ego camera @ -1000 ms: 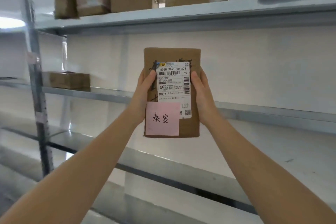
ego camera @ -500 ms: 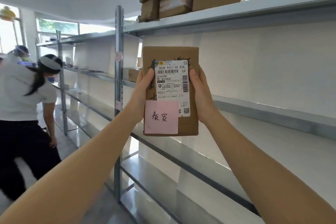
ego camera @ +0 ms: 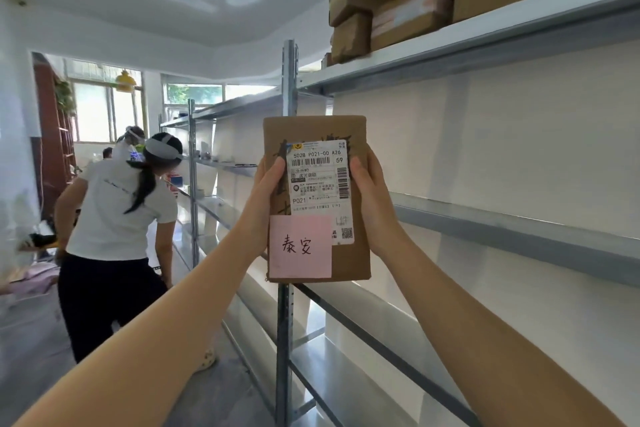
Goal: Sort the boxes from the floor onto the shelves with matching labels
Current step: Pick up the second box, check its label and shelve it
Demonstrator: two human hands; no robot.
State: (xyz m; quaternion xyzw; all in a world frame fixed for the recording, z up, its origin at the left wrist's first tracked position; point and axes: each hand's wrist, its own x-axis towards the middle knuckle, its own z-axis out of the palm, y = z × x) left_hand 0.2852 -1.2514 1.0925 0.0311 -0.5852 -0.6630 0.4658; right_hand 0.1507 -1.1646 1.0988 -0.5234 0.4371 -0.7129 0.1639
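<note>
I hold a flat brown cardboard box [ego camera: 353,263] upright in front of me at chest height. It carries a white shipping label and a pink sticky note with handwritten characters at its lower left. My left hand [ego camera: 265,198] grips its left edge and my right hand [ego camera: 372,199] grips its right edge. Behind the box stands a grey metal shelf unit [ego camera: 502,218]. Its top shelf [ego camera: 485,42] holds several brown boxes [ego camera: 398,7].
A person in a white shirt and dark trousers [ego camera: 114,229] bends over in the aisle to my left, near the shelf post [ego camera: 192,184]. Another person stands further back by the windows. More shelving runs along the right into the distance. An upright post [ego camera: 285,340] stands just below the box.
My view has swung left along the shelving, bringing the aisle and the bending person into sight. The box stays held the same way in both hands.
</note>
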